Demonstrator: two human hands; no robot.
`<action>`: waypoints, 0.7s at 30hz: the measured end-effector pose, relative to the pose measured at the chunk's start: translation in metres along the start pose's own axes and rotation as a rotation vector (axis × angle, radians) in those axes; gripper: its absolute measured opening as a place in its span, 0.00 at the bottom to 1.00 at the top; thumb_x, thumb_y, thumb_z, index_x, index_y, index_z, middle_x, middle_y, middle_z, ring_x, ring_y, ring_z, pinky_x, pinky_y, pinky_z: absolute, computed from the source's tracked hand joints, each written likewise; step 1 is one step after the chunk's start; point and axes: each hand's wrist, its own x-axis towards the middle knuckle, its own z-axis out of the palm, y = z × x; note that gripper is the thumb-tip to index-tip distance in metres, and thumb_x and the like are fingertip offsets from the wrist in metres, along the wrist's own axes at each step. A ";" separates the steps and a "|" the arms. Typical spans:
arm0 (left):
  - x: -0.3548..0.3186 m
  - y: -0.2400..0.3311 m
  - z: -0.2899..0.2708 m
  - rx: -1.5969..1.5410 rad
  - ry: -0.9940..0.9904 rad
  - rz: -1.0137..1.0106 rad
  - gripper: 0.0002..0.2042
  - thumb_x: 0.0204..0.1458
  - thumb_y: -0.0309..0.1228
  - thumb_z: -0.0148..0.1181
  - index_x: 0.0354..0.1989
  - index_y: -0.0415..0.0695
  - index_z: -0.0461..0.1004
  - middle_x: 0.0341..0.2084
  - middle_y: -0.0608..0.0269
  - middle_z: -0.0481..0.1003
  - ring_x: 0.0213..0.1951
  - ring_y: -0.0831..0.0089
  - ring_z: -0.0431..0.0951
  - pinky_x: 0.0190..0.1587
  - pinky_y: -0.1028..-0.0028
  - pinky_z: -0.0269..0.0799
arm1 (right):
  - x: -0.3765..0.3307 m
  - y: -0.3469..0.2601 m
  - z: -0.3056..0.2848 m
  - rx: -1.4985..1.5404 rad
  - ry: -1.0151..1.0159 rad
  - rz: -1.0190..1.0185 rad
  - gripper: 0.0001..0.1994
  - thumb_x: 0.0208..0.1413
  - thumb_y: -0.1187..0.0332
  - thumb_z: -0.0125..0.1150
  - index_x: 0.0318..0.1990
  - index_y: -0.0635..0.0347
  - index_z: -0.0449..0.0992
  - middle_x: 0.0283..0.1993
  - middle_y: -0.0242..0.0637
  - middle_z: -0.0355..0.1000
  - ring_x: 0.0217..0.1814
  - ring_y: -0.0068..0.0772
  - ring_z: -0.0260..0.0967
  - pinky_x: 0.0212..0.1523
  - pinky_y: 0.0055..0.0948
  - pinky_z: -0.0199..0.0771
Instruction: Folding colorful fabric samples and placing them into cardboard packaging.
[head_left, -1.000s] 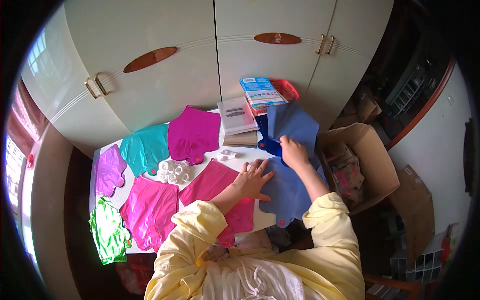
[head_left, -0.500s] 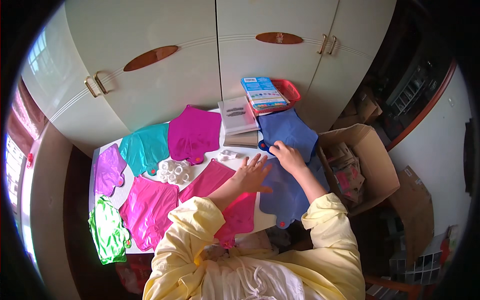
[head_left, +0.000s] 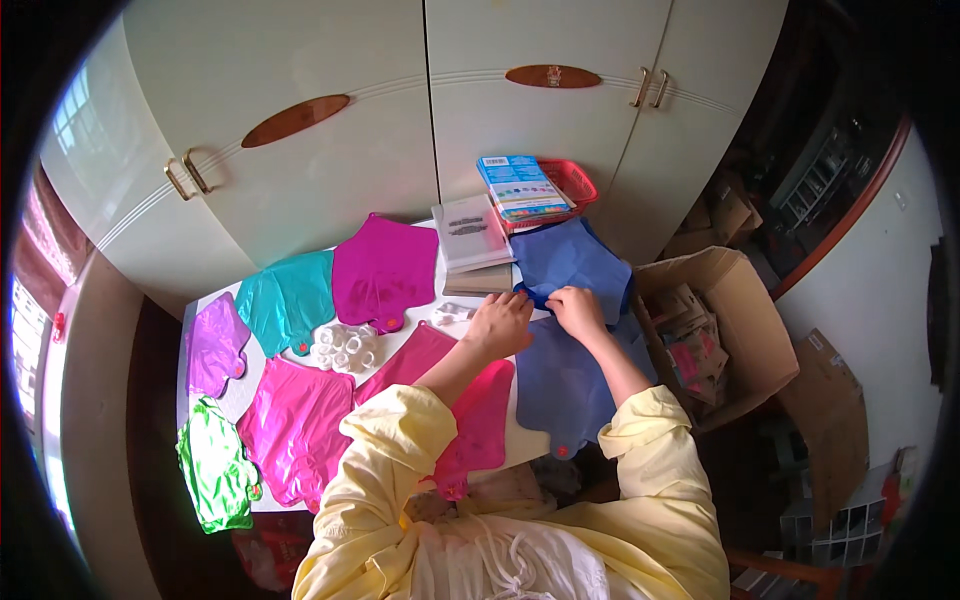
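Observation:
A flat blue foil-like piece (head_left: 572,258) with a darker border lies at the back right of the white table. Both my hands meet at its near edge. My left hand (head_left: 500,322) has its fingers curled on the dark blue tab at the corner, and my right hand (head_left: 578,311) pinches the edge beside it. Under my right forearm spreads another blue piece (head_left: 560,395) with a red dot on its tab. Below my left forearm is a pink piece (head_left: 482,415). Left of my left hand lies a small white item (head_left: 453,313), its kind unclear.
Several white rings (head_left: 345,348) cluster mid-table among magenta (head_left: 385,270), teal (head_left: 288,300), purple (head_left: 215,345) and green (head_left: 215,465) pieces. Behind stand a clear-covered stack (head_left: 470,235), blue printed packs (head_left: 525,188) and a red basket (head_left: 575,183). An open cardboard box (head_left: 745,300) adjoins the right edge.
My left hand has moved from hovering with spread fingers to the blue piece's tab, its fingers now curled there. My right hand has stayed at that edge, shifting slightly.

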 end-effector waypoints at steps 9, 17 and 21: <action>0.022 0.012 0.020 -0.029 0.102 0.002 0.35 0.43 0.38 0.63 0.61 0.41 0.59 0.59 0.55 0.62 0.56 0.60 0.66 0.54 0.62 0.63 | 0.007 0.028 0.004 0.535 -0.048 0.357 0.08 0.46 0.66 0.67 0.25 0.62 0.79 0.21 0.30 0.73 0.23 0.20 0.67 0.26 0.25 0.65; 0.017 0.003 0.037 0.131 0.046 0.055 0.25 0.52 0.47 0.53 0.57 0.51 0.67 0.58 0.55 0.65 0.56 0.63 0.67 0.52 0.59 0.62 | 0.017 0.064 -0.009 1.101 0.014 0.590 0.05 0.53 0.70 0.62 0.29 0.59 0.73 0.27 0.26 0.69 0.28 0.17 0.64 0.30 0.21 0.64; 0.020 0.011 0.031 0.130 -0.008 0.045 0.25 0.53 0.48 0.52 0.58 0.50 0.67 0.58 0.56 0.65 0.57 0.63 0.66 0.53 0.59 0.61 | 0.017 0.110 -0.049 1.159 0.204 0.654 0.08 0.51 0.68 0.64 0.24 0.57 0.73 0.23 0.26 0.67 0.25 0.19 0.61 0.27 0.22 0.60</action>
